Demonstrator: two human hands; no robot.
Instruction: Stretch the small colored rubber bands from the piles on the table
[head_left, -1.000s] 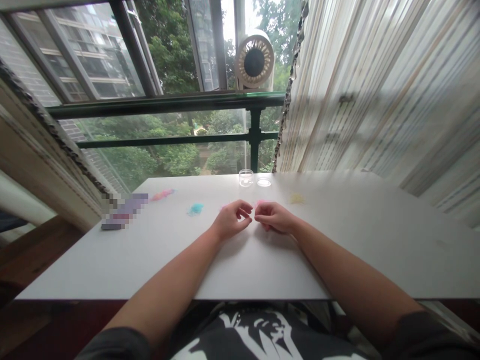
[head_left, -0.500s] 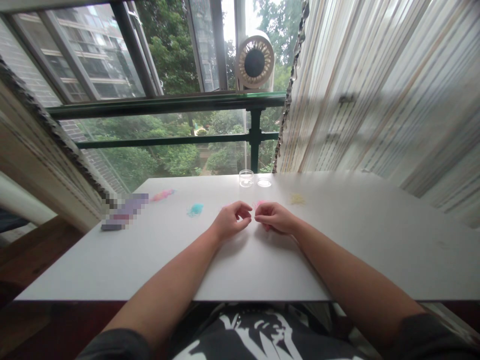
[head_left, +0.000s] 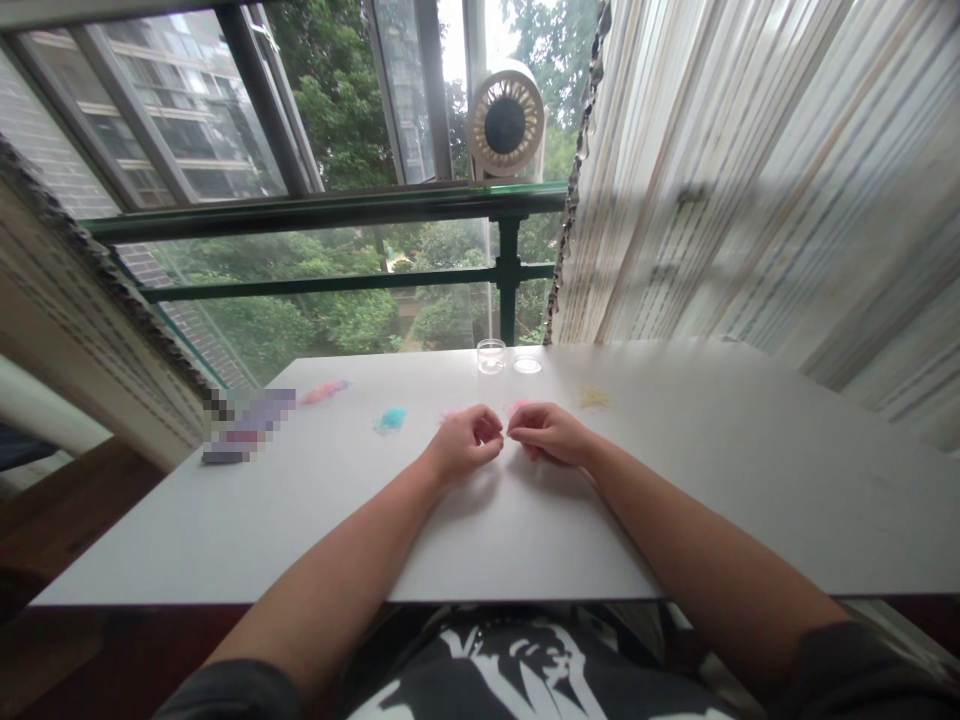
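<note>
Over the middle of the white table [head_left: 525, 540], my left hand [head_left: 466, 442] and my right hand [head_left: 553, 436] face each other, fingertips a small gap apart. Both are closed in a pinch; whatever they hold is too small to make out. Just beyond my right hand lies a pink pile of tiny pieces [head_left: 517, 407], partly hidden by it. A paler pink pile [head_left: 449, 414] shows behind my left hand. Farther left is a teal pile [head_left: 391, 419], and on the right a yellow pile [head_left: 594, 397].
At the far edge stand a clear round container [head_left: 491, 358] and a clear flat disc, perhaps its lid [head_left: 527, 366]. A pink-orange cluster [head_left: 325, 392] and a pixelated purple object [head_left: 255, 422] lie at left. A fan [head_left: 505, 125] sits by the window railing.
The fingers of my left hand have curled slightly closer together. The view has shifted a little, and more of the paler pink pile shows. My right hand has barely moved.
</note>
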